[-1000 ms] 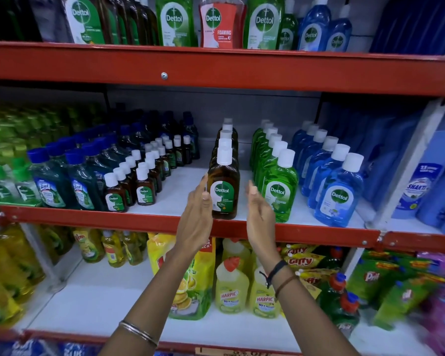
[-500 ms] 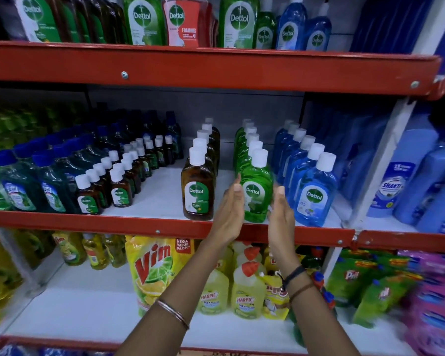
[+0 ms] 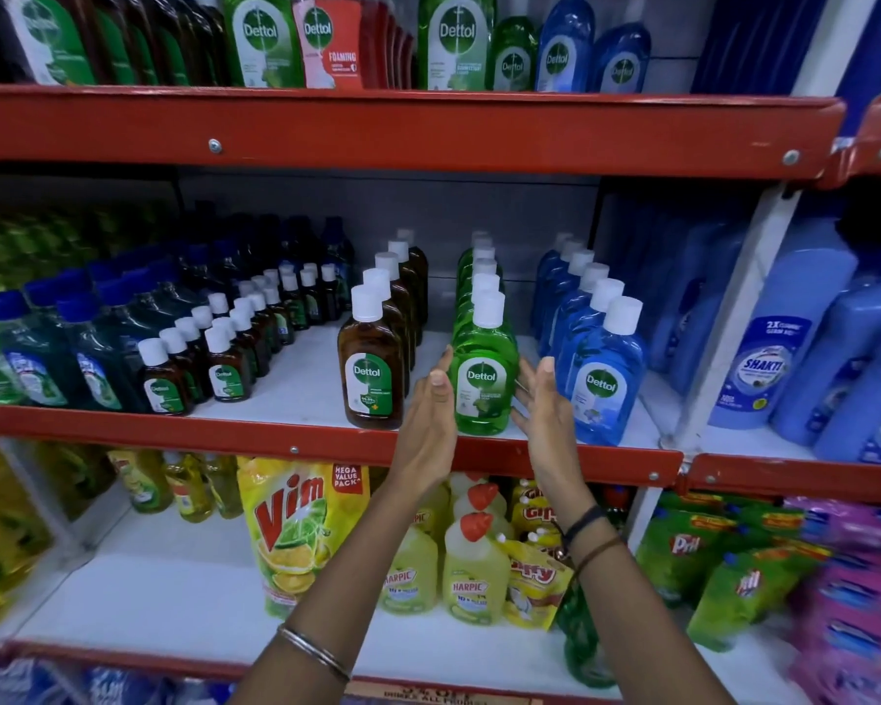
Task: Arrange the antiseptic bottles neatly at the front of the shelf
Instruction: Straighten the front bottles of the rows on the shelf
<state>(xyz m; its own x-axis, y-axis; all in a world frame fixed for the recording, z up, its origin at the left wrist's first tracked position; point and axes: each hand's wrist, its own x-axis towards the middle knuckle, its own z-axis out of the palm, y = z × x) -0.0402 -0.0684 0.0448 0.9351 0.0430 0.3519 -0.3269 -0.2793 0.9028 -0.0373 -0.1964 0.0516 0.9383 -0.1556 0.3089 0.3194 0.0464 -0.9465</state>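
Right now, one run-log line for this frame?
phase: aligning green row | left hand: open, beside front green Dettol bottle | right hand: open, other side | grasp: none | bottle: upright at shelf edge

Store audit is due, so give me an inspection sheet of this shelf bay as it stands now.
Surface: white middle shelf with red front lip, bottles in rows front to back.
Job's things: brown Dettol row, green Dettol row, blue Dettol row; front bottles upright near the lip.
Clutter: small brown bottles and dark blue-capped bottles to the left.
Grippers: left hand and right hand open, flanking the front green bottle; contact unclear.
Cables: nothing seen.
Surroundings: Vim pouch and Harpic bottles below; more Dettol above.
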